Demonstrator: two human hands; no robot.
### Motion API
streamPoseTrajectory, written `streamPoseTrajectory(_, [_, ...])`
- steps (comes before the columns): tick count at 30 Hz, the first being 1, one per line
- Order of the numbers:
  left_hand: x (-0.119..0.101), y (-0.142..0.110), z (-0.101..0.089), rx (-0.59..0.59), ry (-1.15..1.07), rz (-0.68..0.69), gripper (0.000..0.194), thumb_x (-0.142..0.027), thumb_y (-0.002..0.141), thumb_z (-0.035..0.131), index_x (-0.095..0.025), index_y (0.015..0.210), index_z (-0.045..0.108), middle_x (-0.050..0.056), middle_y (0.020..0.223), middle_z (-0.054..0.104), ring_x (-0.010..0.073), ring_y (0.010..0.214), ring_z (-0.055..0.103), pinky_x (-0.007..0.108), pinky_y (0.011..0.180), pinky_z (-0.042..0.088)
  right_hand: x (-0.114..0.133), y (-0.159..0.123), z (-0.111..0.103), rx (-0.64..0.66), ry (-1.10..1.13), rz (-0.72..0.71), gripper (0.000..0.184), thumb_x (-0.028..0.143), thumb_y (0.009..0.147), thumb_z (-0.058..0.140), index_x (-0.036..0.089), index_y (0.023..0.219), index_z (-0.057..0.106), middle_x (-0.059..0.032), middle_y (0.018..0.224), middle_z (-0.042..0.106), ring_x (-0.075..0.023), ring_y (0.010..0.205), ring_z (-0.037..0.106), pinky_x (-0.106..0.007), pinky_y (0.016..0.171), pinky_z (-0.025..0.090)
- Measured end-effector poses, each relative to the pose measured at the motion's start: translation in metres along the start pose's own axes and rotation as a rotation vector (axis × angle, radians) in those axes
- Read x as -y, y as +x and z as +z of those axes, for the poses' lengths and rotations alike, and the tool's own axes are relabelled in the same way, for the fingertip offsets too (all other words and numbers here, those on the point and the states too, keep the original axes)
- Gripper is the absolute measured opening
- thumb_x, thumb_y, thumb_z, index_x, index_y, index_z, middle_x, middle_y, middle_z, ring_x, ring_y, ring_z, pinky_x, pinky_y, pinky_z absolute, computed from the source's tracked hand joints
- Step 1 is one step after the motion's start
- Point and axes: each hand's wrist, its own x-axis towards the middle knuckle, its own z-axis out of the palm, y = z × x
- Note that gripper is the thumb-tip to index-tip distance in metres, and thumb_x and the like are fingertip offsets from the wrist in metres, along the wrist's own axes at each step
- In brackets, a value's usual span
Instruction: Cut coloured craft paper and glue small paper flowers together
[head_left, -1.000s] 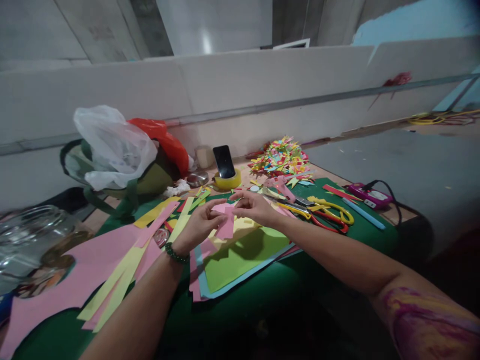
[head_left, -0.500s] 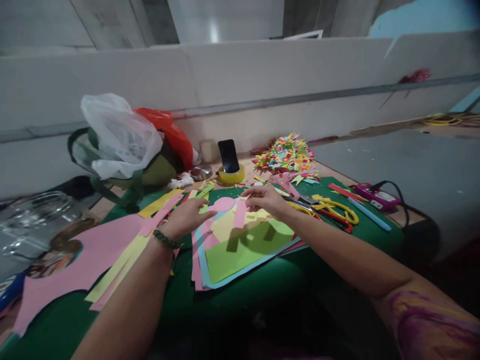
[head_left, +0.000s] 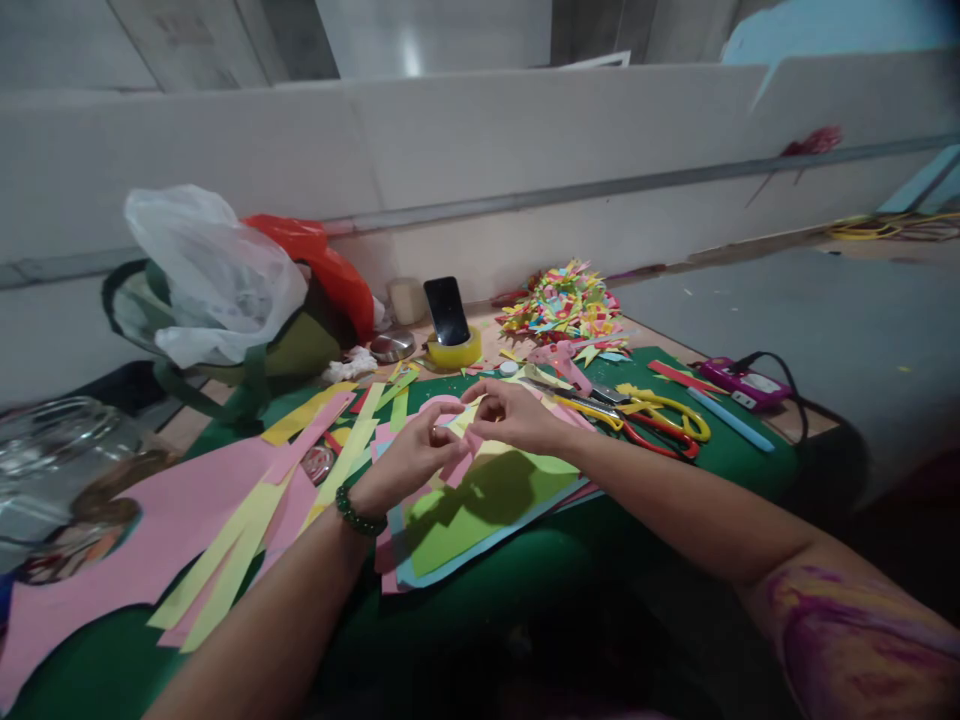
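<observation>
Above a stack of coloured paper sheets, my right hand point(head_left: 510, 412) pinches a short pink paper strip point(head_left: 461, 463). My left hand point(head_left: 416, 450), with a green bead bracelet point(head_left: 360, 512) at the wrist, has come up to the same strip; its thumb and fingers close around the strip's left side. A small pale yellow piece shows by the right fingertips. Beneath both hands lies a light green sheet point(head_left: 480, 515) over a light blue sheet point(head_left: 442, 578) and pink ones. The fingertips partly hide the strip's upper end.
Scissors with yellow handles point(head_left: 679, 405), a pink glue gun point(head_left: 566, 362) and a light blue stick point(head_left: 731, 420) lie to the right. A phone point(head_left: 446, 310) leans behind a yellow tape roll point(head_left: 455, 352). Pink and yellow paper strips point(head_left: 225, 570) and a bag point(head_left: 300, 335) are at left.
My left hand has moved right to meet my right hand at the pink strip. The strip is now tilted between both hands. The camera view has shifted slightly.
</observation>
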Motion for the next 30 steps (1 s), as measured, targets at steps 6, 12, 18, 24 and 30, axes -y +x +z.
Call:
streamPoseTrajectory(6, [0.011,0.001,0.013,0.112,0.139,-0.112,0.036,-0.031,0.07,0.062,-0.022,0.096,0.038,-0.011,0.049,0.05,0.0095,0.043,0.044,0.02,0.044,0.03,0.009,-0.005,-0.017,0.351,-0.276,0.075,0.026,0.013,0.069,0.061,0.017,0.095,0.061,0.0045,0.062,0.061,-0.01,0.054,0.052,-0.019,0.049,0.036])
streamPoseTrajectory(12, [0.016,0.003,0.019,0.154,0.352,0.01,0.007,-0.023,0.071,0.054,-0.02,0.068,0.048,-0.004,0.054,0.053,0.0114,0.051,0.048,0.022,0.048,0.033,0.043,-0.034,-0.058,0.181,-0.707,0.063,0.014,0.032,0.079,0.064,0.022,0.089,0.068,-0.0016,0.073,0.068,-0.0145,0.062,0.058,-0.023,0.053,0.035])
streamPoseTrajectory(18, [0.013,0.003,0.02,0.202,0.567,0.121,0.012,-0.025,0.074,0.052,-0.019,0.076,0.062,0.004,0.078,0.067,0.0186,0.071,0.058,0.027,0.062,0.041,0.022,-0.052,-0.122,-0.041,-1.083,0.327,0.043,0.06,0.082,0.055,0.022,0.062,0.063,-0.0034,0.056,0.061,-0.0148,0.049,0.049,-0.026,0.049,0.028])
streamPoseTrajectory(24, [0.012,0.004,0.017,0.226,0.629,0.159,0.021,-0.029,0.08,0.053,-0.02,0.079,0.072,0.007,0.085,0.069,0.0202,0.078,0.061,0.029,0.07,0.042,-0.033,-0.024,-0.14,-0.254,-0.943,0.402,0.045,0.064,0.077,0.057,0.02,0.069,0.064,-0.0064,0.063,0.064,-0.0188,0.061,0.057,-0.026,0.054,0.035])
streamPoseTrajectory(30, [0.01,0.001,0.015,0.235,0.635,0.19,0.028,-0.035,0.083,0.054,-0.021,0.069,0.074,0.004,0.068,0.063,0.016,0.062,0.054,0.026,0.059,0.034,-0.061,-0.007,-0.129,-0.245,-0.676,0.461,0.026,0.037,0.071,0.067,0.018,0.057,0.056,-0.0006,0.052,0.059,-0.0143,0.051,0.052,-0.025,0.049,0.034])
